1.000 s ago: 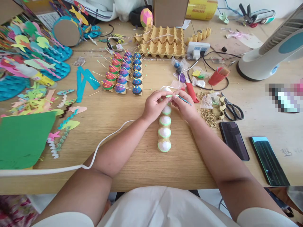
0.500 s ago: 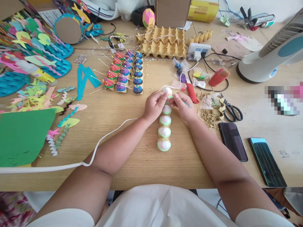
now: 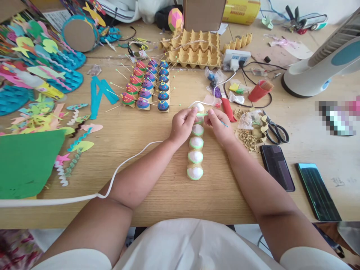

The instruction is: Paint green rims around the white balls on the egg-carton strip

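A thin light-green clay strip [image 3: 202, 114] stretches between the fingertips of both hands. My left hand [image 3: 182, 125] pinches its left end, and my right hand [image 3: 221, 126] pinches the right end. A small blue pointed stick [image 3: 224, 124] also juts from the right hand's fingers. Beneath the hands an egg-carton strip [image 3: 196, 150] runs straight toward me on the table. White clay caps its bumps; the nearer ones have green edging, while the farthest white bump [image 3: 199, 108] shows no green edge. My fingers partly cover the bump just below it.
Rows of painted egg-carton caterpillars [image 3: 146, 93] with thin pins stand behind left. Scissors [image 3: 277, 129], shavings [image 3: 247, 139] and two phones [image 3: 277, 167] lie at right. A white cable [image 3: 115, 176] crosses my left arm. Green card [image 3: 28, 163] and paper cutouts lie left.
The green strip now shows stretched straight between my fingertips, slightly higher than before. Both hands stay nearly in place, and the view has shifted very slightly.
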`<state>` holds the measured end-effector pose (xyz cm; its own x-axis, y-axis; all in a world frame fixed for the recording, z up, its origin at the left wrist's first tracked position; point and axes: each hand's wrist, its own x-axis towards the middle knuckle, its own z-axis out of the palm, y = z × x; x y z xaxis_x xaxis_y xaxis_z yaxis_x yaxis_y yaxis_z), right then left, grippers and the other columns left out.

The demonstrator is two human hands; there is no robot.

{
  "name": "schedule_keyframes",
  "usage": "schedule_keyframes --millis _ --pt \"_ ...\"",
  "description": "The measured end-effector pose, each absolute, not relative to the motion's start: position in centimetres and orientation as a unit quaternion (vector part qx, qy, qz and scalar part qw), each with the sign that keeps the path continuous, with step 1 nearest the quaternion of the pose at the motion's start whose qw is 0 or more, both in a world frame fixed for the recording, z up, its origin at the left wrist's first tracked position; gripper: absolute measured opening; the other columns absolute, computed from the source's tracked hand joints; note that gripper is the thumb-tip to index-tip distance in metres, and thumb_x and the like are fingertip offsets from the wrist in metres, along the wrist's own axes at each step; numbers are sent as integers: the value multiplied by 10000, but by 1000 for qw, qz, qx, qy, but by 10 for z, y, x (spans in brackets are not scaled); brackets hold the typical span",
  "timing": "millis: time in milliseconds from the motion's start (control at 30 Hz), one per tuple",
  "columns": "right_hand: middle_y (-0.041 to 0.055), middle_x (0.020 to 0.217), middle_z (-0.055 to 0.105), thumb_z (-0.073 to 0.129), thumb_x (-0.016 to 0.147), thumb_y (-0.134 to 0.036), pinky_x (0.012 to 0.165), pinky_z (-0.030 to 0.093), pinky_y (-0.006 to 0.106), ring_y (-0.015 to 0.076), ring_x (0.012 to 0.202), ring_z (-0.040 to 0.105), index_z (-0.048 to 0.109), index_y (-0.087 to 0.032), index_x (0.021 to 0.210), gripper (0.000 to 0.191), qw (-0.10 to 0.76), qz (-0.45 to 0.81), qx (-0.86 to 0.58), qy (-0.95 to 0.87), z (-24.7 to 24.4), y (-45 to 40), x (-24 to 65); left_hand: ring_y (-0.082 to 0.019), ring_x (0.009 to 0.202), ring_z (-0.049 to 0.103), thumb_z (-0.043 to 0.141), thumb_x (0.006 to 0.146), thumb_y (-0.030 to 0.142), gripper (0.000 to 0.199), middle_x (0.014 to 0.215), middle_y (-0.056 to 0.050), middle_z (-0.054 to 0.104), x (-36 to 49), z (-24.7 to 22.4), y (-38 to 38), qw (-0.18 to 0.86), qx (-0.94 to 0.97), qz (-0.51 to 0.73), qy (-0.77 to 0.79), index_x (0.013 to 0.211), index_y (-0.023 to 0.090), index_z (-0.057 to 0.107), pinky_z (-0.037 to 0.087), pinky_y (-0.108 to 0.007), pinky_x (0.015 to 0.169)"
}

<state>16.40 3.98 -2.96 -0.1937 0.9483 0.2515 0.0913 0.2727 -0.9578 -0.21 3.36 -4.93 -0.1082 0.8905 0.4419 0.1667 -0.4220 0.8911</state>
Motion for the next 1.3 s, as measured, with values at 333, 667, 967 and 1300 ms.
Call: schedule_keyframes --millis 333,667,967,1300 --pt "-3 663 603 647 892 -858 725 464 341 146 668 505 659 -225 686 666 486 436 -417 -632 -31 42 166 -168 714 625 553 975 850 655 724 -6 673 -2 -53 37 299 590 603 446 742 241 613 514 -318 692" --pt "-12 757 660 754 843 -817 775 492 325 148 739 555 682 -234 775 592 505 433 -406 -627 -29 40 167 -164 748 632 628 931 855 624 792 -8 709 -1 -54 38 292 573 627 441 838 240 674 520 -305 708" --pt "5 773 694 714 866 -829 764 472 329 149 747 575 712 -222 763 615 498 426 -412 -634 -31 41 166 -154 652 625 602 942 858 687 659 -4 684 -3 -53 36 303 565 615 459 685 224 670 506 -305 651" --pt "0 817 704 766 862 -779 860 517 349 157 796 600 707 -233 806 552 511 429 -404 -626 -31 43 168 -187 967 781 835 831 753 605 1172 -74 836 0 -62 41 413 540 621 390 1170 254 780 615 -293 837"
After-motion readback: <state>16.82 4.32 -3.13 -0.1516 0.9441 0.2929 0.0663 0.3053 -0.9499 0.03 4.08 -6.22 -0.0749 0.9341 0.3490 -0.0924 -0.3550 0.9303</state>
